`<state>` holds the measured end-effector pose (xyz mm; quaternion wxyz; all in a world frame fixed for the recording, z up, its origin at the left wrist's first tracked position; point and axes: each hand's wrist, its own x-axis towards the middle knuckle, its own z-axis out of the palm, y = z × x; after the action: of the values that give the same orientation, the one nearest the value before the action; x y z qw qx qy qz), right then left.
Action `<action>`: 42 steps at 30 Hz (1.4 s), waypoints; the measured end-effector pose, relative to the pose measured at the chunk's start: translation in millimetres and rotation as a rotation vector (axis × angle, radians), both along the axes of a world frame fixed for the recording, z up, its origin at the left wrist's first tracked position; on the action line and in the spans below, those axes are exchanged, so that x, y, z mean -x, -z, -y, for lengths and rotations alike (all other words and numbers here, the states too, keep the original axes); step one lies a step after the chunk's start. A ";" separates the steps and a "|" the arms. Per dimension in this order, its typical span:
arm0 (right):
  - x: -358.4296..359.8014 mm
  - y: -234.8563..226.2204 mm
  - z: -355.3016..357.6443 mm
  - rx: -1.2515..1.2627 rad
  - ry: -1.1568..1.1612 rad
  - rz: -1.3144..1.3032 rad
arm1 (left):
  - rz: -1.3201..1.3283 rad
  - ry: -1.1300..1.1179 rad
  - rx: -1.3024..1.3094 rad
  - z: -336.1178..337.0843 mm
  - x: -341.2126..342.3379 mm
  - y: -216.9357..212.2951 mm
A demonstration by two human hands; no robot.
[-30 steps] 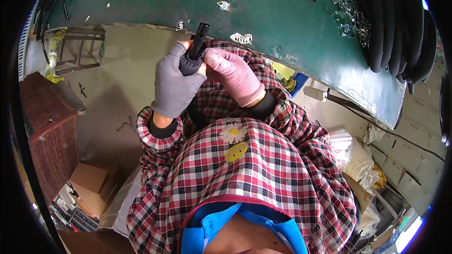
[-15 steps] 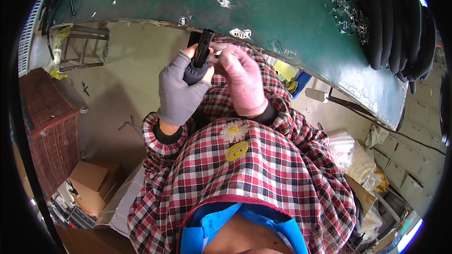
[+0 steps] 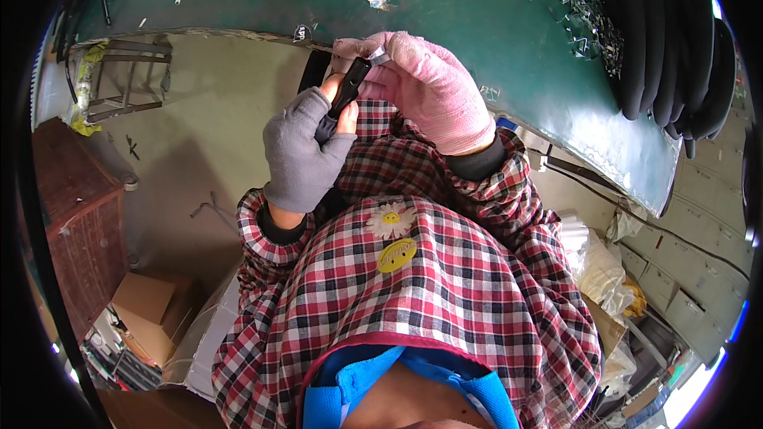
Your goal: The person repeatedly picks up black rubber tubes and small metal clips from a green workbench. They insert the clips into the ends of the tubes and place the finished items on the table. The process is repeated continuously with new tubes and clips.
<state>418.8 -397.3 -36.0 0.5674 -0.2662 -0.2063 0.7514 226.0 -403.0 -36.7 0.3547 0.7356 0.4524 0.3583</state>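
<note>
Both hands rose since a second ago, now up over green table edge (image 3: 238, 32). Left hand (image 3: 306, 151), grey fingerless glove, closed round lower end of slim black rod-like part (image 3: 347, 91); bare fingertips pinched it. Right hand (image 3: 429, 87), pink glove, curled over top end, small pale piece at tip; grip there partly hidden. Part stood tilted, upper end just before table edge. Metal clips (image 3: 588, 8) and black rubber rolls (image 3: 675, 40) well apart at right. Open floor left of hands; wire rack (image 3: 119, 79) far left.

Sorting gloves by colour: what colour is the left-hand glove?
Grey, fingerless left glove; head view shows it.
</note>
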 end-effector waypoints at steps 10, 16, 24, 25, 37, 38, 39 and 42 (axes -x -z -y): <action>0.0 -2.4 0.4 0.041 -0.019 0.029 | -0.136 -0.029 -0.225 -1.5 -8.4 3.4; 10.6 9.3 5.9 0.027 0.036 -0.078 | -0.208 -0.030 -0.243 -0.2 -9.4 3.1; -2.5 -16.6 -0.3 -0.256 0.225 0.506 | -0.170 0.008 -0.271 -21.0 -7.0 -0.8; -16.7 -25.8 -7.2 -0.324 0.339 0.795 | -0.210 -0.005 -0.129 -25.0 -4.3 -10.8; -111.3 -25.4 -75.1 -0.603 -0.040 2.166 | -0.310 0.030 -0.015 -47.4 1.3 -1.1; -106.1 -24.7 -69.1 -0.645 -0.011 2.149 | -0.327 0.033 0.011 -48.0 2.0 -2.2; -102.0 -25.2 -61.7 -0.685 0.015 2.135 | -0.305 0.037 0.020 -48.8 2.2 -3.8; -87.6 -18.2 -37.3 -0.661 0.194 2.082 | -0.276 0.029 -0.018 -48.4 2.5 1.8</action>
<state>506.4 -359.9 -17.8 0.2156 -0.6202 -0.7540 0.0185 223.5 -354.5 -38.5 0.2875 0.7875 0.4830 0.2528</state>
